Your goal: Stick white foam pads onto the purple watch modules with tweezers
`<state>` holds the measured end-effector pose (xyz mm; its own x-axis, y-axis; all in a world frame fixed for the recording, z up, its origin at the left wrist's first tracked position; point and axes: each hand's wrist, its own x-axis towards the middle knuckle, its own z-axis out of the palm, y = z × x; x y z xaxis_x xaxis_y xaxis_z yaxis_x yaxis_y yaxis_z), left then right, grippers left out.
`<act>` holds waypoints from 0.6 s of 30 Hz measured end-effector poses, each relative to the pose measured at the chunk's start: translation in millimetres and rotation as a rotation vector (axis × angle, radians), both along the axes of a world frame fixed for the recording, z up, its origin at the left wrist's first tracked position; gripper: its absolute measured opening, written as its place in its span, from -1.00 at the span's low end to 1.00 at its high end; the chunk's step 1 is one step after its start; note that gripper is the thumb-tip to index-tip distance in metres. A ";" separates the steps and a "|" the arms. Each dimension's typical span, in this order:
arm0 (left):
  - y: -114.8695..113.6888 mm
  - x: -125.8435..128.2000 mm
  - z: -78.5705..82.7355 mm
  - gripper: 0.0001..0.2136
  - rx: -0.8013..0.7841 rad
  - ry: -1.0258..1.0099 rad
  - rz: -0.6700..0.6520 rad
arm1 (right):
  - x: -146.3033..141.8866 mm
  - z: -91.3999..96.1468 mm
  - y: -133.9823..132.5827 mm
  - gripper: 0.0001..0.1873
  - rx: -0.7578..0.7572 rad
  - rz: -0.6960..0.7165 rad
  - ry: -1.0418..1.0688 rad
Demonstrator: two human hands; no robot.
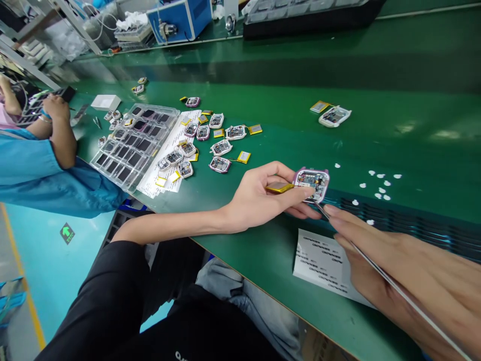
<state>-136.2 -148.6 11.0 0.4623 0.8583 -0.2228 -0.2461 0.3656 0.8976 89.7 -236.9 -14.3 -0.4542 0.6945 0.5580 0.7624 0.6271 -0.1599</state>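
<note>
Smooth green matting covers the bench point(376, 125). On it the left hand point(263, 198) pinches a small square pink-rimmed case point(311, 183) with bare circuitry and a flat gold battery point(278, 187). The right hand point(398, 271) grips thin metal tweezers point(376, 268), tip at the case.
</note>
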 end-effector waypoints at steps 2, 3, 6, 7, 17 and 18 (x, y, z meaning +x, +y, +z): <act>1.1 0.4 0.4 -0.50 -0.020 0.021 0.006 | -3.9 3.7 2.7 -0.31 0.086 0.052 -0.040; 1.6 0.5 0.5 -0.50 -0.034 0.026 0.007 | -4.4 6.2 3.3 -0.30 0.101 0.062 -0.050; 2.3 0.5 0.1 -0.47 -0.068 0.020 0.004 | -1.2 14.2 2.8 -0.23 0.081 0.059 -0.051; 2.8 0.3 -0.2 -0.46 -0.069 0.020 0.002 | 0.2 16.2 2.6 -0.19 0.069 0.062 -0.053; 125.0 -19.6 3.1 -0.63 0.510 0.585 0.186 | -12.6 20.0 17.3 -0.12 0.315 0.130 0.032; 144.3 -22.7 2.5 -0.62 0.566 0.809 0.140 | -13.7 20.3 18.0 -0.11 0.325 0.129 0.036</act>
<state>-158.9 -4.3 13.5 0.2383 0.9706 0.0330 0.5088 -0.1538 0.8470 75.9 -218.9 6.0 -0.5027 0.4161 0.7577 0.6711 0.7403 0.0387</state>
